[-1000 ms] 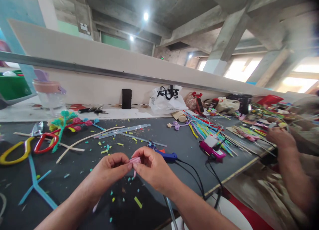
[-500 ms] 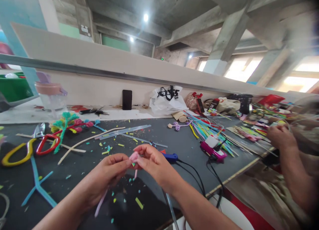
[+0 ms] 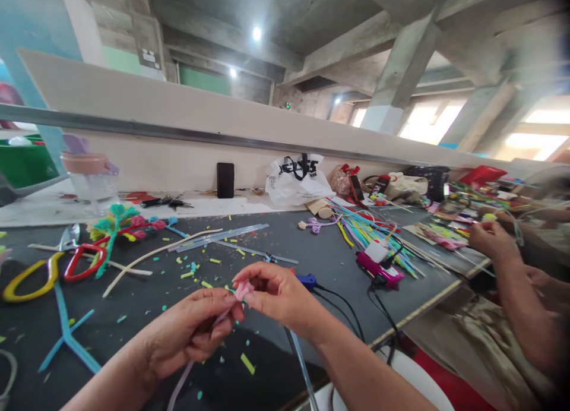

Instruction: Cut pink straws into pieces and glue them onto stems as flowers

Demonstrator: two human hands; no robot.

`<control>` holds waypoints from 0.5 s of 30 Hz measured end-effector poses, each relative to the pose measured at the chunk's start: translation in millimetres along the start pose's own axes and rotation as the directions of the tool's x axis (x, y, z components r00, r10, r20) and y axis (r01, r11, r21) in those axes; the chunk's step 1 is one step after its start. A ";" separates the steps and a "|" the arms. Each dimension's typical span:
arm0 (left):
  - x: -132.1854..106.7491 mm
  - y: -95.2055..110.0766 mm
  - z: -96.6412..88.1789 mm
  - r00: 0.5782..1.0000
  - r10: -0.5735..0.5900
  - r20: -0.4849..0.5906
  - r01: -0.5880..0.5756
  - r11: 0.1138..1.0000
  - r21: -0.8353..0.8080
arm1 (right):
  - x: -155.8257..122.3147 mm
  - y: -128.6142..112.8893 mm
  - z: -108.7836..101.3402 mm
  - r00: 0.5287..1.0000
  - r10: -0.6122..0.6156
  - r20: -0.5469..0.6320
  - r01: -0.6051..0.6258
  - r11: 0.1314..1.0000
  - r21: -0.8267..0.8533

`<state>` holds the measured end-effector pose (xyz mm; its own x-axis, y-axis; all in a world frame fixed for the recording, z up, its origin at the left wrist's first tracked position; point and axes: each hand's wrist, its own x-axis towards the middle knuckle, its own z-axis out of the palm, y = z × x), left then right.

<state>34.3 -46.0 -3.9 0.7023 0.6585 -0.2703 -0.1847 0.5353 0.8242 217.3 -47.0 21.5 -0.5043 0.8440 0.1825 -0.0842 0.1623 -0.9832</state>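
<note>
Small crumpled pink piece (image 3: 243,290) — pinched by your left hand (image 3: 193,326) and right hand (image 3: 280,298), both nearly closed, edges hidden, pale strip (image 3: 179,386) cut off below.

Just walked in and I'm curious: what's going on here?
A person's left hand and right hand pinch a small pink piece above a dark table strewn with scraps. Scissors lie to the left, and a blue corded tool is partly hidden behind the right hand. A co-worker's hand is further right.
</note>
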 end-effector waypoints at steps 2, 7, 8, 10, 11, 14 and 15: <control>1.4 0.3 2.3 1.000 0.004 -0.031 -0.003 1.000 0.029 | 1.1 1.5 -0.7 0.999 0.031 -0.040 -0.031 1.000 -0.001; 5.6 -1.0 10.0 0.970 0.175 -0.167 -0.146 0.975 0.169 | 4.1 6.0 -2.0 0.988 0.066 -0.139 -0.073 0.997 -0.041; 6.3 -1.2 11.8 0.962 0.207 -0.178 -0.171 0.965 0.198 | 4.6 7.0 -1.5 0.986 0.073 -0.147 -0.082 0.995 -0.051; 7.2 -1.4 14.6 0.949 0.237 -0.207 -0.187 0.954 0.235 | 5.2 9.3 0.3 0.984 0.088 -0.152 -0.099 0.993 -0.064; 7.5 -1.5 15.4 0.943 0.243 -0.229 -0.185 0.951 0.246 | 5.3 10.4 1.3 0.984 0.093 -0.150 -0.104 0.992 -0.065; 8.0 -2.4 14.0 0.930 0.261 -0.260 -0.192 0.945 0.263 | 5.2 12.3 3.5 0.985 0.103 -0.140 -0.110 0.993 -0.044; 8.1 -2.8 12.6 0.930 0.264 -0.255 -0.197 0.945 0.261 | 5.0 12.0 3.8 0.985 0.105 -0.137 -0.111 0.993 -0.036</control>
<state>49.2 -48.8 -2.1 0.4290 0.8889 -0.1608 -0.1332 0.2383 0.9620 210.5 -42.8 10.5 -0.3879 0.9184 0.0780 0.0034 0.0860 -0.9963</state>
